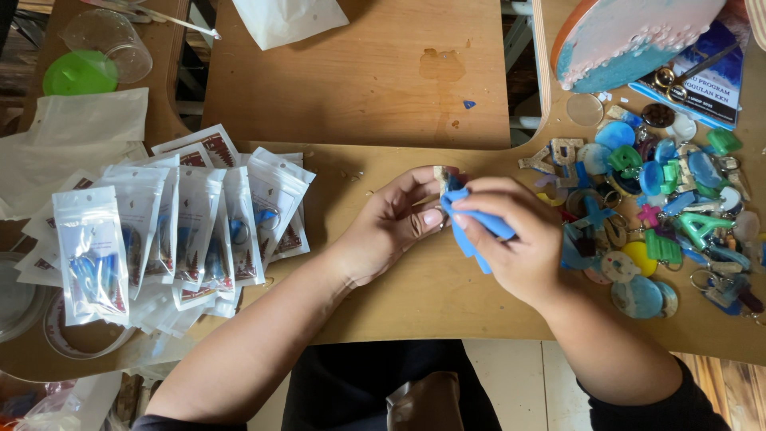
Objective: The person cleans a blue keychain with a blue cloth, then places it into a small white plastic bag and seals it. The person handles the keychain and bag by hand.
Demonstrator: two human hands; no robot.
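**Both hands closed on a blue piece at the table's edge**

The right hand (511, 239) is curled nearly closed, its fingers and thumb wrapped around a flat blue piece (471, 227) whose lower end sticks out below the fingers. The left hand (391, 227) meets it from the other side, fingers bent and pinched at the top end of the same piece, where a small pale bit shows; exactly what the fingertips grip there is too small to tell. Both hands hover just over the wooden table (359, 88), near its front edge, with forearms coming up from below and angling inward, wrists close together. To the left lies a fanned pile of clear packets (159, 231). To the right, near the right hand, sits a heap of colourful keychains (662, 207).
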